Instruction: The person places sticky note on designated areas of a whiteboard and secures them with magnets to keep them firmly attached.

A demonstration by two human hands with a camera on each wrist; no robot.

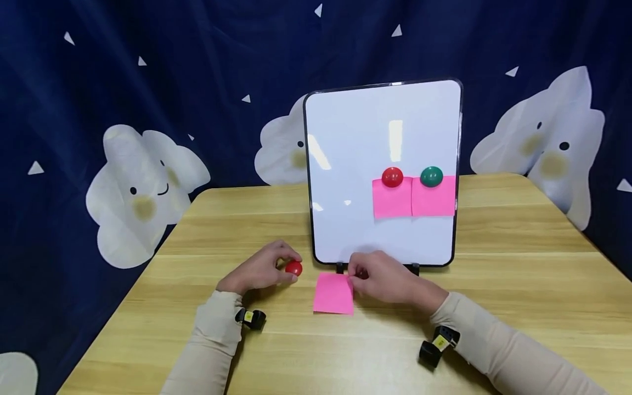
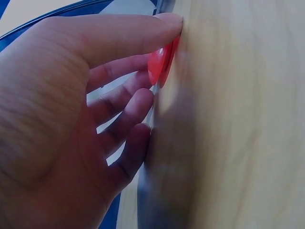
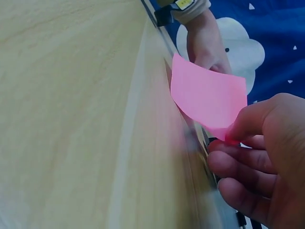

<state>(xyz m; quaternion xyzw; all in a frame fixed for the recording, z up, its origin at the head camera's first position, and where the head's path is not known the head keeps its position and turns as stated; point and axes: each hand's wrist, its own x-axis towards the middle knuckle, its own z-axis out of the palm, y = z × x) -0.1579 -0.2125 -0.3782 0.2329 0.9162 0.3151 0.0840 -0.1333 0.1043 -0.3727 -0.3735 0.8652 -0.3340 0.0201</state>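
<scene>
My left hand (image 1: pixel 264 267) is low at the table, thumb and fingers curled round a round red magnet (image 1: pixel 294 267). In the left wrist view the magnet (image 2: pixel 161 64) sits between thumb and forefinger, close over the wood. My right hand (image 1: pixel 382 276) pinches the right edge of a pink sticky note (image 1: pixel 333 294) in front of the whiteboard's foot. The right wrist view shows that note (image 3: pixel 207 95) bowed and lifted off the table, its corner between thumb and forefinger.
A whiteboard (image 1: pixel 345 230) stands upright on small black feet (image 1: pixel 340 267). On its right side hang two pink notes (image 1: pixel 392 203) side by side, under a red magnet (image 1: pixel 392 177) and a green magnet (image 1: pixel 432 176). Behind the wooden table (image 1: pixel 237 219) hangs a dark blue curtain (image 1: pixel 222 55).
</scene>
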